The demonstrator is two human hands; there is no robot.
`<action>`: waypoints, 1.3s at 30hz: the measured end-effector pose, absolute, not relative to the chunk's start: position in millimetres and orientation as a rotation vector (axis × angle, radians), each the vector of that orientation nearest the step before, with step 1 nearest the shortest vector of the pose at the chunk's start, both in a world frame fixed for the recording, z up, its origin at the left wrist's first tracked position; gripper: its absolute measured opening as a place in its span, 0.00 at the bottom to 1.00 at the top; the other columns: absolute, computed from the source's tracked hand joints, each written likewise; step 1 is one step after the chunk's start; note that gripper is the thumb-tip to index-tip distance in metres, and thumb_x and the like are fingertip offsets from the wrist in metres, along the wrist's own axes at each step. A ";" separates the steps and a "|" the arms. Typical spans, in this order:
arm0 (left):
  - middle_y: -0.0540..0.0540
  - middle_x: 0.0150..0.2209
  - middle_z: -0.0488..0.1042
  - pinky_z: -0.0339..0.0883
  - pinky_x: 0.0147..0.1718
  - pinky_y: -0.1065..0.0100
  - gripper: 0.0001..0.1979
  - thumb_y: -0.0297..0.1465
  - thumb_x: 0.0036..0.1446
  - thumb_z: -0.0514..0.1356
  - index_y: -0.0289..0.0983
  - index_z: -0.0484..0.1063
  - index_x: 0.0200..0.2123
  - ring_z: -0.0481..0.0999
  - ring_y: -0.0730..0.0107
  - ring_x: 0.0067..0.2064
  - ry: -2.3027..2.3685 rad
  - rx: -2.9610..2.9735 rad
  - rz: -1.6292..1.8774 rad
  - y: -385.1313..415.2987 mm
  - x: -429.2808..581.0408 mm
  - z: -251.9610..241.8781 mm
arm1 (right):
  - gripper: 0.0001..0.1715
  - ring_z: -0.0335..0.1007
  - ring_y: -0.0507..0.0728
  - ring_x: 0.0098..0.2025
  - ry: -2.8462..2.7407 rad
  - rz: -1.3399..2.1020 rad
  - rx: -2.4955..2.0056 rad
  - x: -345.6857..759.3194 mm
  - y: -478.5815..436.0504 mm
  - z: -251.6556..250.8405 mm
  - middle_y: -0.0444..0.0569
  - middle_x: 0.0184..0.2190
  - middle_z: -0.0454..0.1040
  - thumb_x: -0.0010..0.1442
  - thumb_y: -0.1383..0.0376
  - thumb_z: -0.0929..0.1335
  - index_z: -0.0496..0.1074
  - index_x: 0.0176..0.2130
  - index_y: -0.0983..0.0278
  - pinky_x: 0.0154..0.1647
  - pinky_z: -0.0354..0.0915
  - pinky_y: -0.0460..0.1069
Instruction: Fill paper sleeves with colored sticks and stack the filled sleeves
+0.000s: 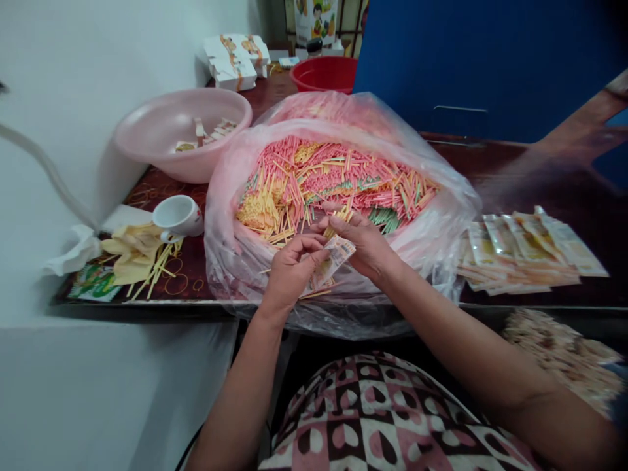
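A big clear plastic bag sits open on the table in front of me, filled with pink, yellow and green sticks. My left hand pinches a small printed packet at the bag's near edge. My right hand grips the same packet from the other side and also holds a small bunch of yellow sticks between its fingers. Both hands are closed.
A row of filled packets lies to the right. A pink basin, white cup, yellow gloves with loose sticks, white boxes and a red bowl stand left and behind. A blurred arm of another person reaches in at right.
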State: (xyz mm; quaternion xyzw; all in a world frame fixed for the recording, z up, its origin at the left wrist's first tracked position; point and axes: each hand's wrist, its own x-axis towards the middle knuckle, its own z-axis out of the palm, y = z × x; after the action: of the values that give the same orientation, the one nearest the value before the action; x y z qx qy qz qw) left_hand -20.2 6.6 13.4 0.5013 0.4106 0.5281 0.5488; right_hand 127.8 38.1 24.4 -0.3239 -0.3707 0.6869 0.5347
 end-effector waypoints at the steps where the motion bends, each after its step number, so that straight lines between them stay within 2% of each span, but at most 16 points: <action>1: 0.46 0.42 0.81 0.69 0.54 0.61 0.08 0.33 0.51 0.73 0.38 0.77 0.28 0.79 0.63 0.49 0.968 1.172 1.248 6.0 -20.8 13.0 | 0.27 0.76 0.55 0.36 -0.922 1.644 -0.790 129.6 38.8 23.6 0.43 0.31 0.79 0.50 0.49 0.80 0.75 0.44 0.59 0.40 0.71 0.51; 4: 0.47 0.41 0.81 0.71 0.50 0.64 0.09 0.34 0.51 0.73 0.38 0.77 0.29 0.79 0.66 0.46 0.953 1.107 1.261 3.6 -25.6 12.3 | 0.24 0.74 0.55 0.35 -1.109 1.518 -0.878 136.5 41.5 21.2 0.45 0.32 0.79 0.56 0.45 0.76 0.75 0.39 0.60 0.38 0.68 0.50; 9: 0.49 0.36 0.80 0.72 0.43 0.68 0.12 0.36 0.49 0.75 0.39 0.76 0.29 0.78 0.71 0.38 1.012 1.066 1.381 2.2 -34.5 17.6 | 0.19 0.70 0.53 0.36 -1.429 1.158 -0.997 144.3 44.2 16.8 0.45 0.33 0.76 0.67 0.49 0.68 0.75 0.35 0.61 0.42 0.66 0.50; 14: 0.45 0.51 0.81 0.73 0.50 0.64 0.11 0.35 0.52 0.74 0.39 0.76 0.29 0.80 0.64 0.50 0.918 1.144 1.398 7.7 -22.3 31.8 | 0.17 0.71 0.57 0.38 -1.655 1.030 -0.923 137.9 49.9 -3.5 0.45 0.33 0.76 0.65 0.49 0.68 0.75 0.35 0.59 0.44 0.69 0.53; 15: 0.45 0.51 0.81 0.73 0.51 0.63 0.11 0.35 0.52 0.74 0.39 0.76 0.29 0.81 0.64 0.50 0.900 1.140 1.394 10.2 -17.6 33.2 | 0.16 0.72 0.58 0.40 -1.708 1.003 -0.908 136.2 51.2 -7.6 0.46 0.33 0.77 0.65 0.50 0.68 0.75 0.36 0.59 0.45 0.69 0.54; 19: 0.49 0.35 0.81 0.74 0.41 0.66 0.13 0.36 0.49 0.75 0.39 0.75 0.29 0.80 0.70 0.36 0.939 1.072 1.396 22.1 -3.3 31.8 | 0.09 0.73 0.60 0.43 -1.871 0.850 -0.987 136.3 53.9 -14.2 0.50 0.35 0.79 0.65 0.59 0.67 0.76 0.35 0.60 0.49 0.69 0.56; 22: 0.53 0.30 0.77 0.72 0.36 0.68 0.16 0.37 0.47 0.76 0.38 0.74 0.30 0.76 0.74 0.31 0.986 0.962 1.453 29.5 -5.8 30.8 | 0.07 0.73 0.59 0.39 -1.945 0.766 -1.126 144.0 52.1 -8.3 0.50 0.33 0.77 0.63 0.65 0.66 0.74 0.34 0.61 0.46 0.68 0.54; 24: 0.53 0.30 0.77 0.73 0.38 0.67 0.17 0.38 0.47 0.76 0.39 0.73 0.31 0.77 0.73 0.32 0.999 0.892 1.528 33.1 -13.9 32.1 | 0.08 0.71 0.57 0.35 -1.920 0.783 -1.199 149.7 50.2 -1.5 0.48 0.30 0.75 0.64 0.65 0.65 0.72 0.32 0.61 0.43 0.67 0.52; 27: 0.52 0.31 0.77 0.74 0.42 0.65 0.16 0.38 0.46 0.76 0.39 0.73 0.30 0.78 0.70 0.34 1.056 0.886 1.576 36.0 -28.8 32.7 | 0.13 0.69 0.55 0.33 -1.761 0.913 -1.191 154.2 48.2 7.3 0.45 0.28 0.73 0.68 0.60 0.63 0.68 0.31 0.60 0.41 0.65 0.50; 30: 0.47 0.42 0.80 0.74 0.46 0.64 0.15 0.35 0.44 0.76 0.38 0.73 0.28 0.80 0.65 0.44 1.099 0.977 1.517 35.7 -38.0 27.0 | 0.16 0.72 0.55 0.38 -1.604 1.015 -1.051 151.5 48.7 5.6 0.46 0.33 0.76 0.70 0.54 0.62 0.70 0.35 0.60 0.46 0.67 0.51; 33: 0.46 0.52 0.78 0.72 0.51 0.63 0.13 0.33 0.44 0.75 0.38 0.74 0.27 0.78 0.63 0.52 1.123 1.044 1.500 33.6 -40.3 17.0 | 0.11 0.72 0.56 0.41 -1.647 1.005 -1.050 145.2 50.0 -7.5 0.46 0.36 0.77 0.66 0.57 0.65 0.71 0.35 0.60 0.49 0.67 0.52; 36: 0.47 0.51 0.77 0.71 0.50 0.65 0.13 0.34 0.45 0.75 0.38 0.75 0.28 0.78 0.66 0.49 1.097 1.048 1.528 30.9 -40.7 9.4 | 0.07 0.72 0.56 0.40 -1.733 0.964 -1.120 142.6 49.7 -17.2 0.47 0.35 0.78 0.62 0.60 0.67 0.73 0.34 0.60 0.49 0.66 0.53; 39: 0.48 0.46 0.77 0.71 0.45 0.67 0.13 0.34 0.44 0.76 0.38 0.75 0.28 0.77 0.69 0.45 1.045 1.000 1.534 27.5 -41.5 7.5 | 0.11 0.73 0.56 0.40 -1.643 1.036 -1.118 145.7 47.8 -10.0 0.47 0.35 0.78 0.65 0.57 0.67 0.73 0.34 0.60 0.49 0.67 0.53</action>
State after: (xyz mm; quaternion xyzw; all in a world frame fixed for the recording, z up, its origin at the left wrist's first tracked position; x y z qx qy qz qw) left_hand -41.5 27.5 7.5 0.4125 0.4311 0.6325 0.4938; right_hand 145.7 47.8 -10.0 -0.4490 -0.6601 0.4163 0.4351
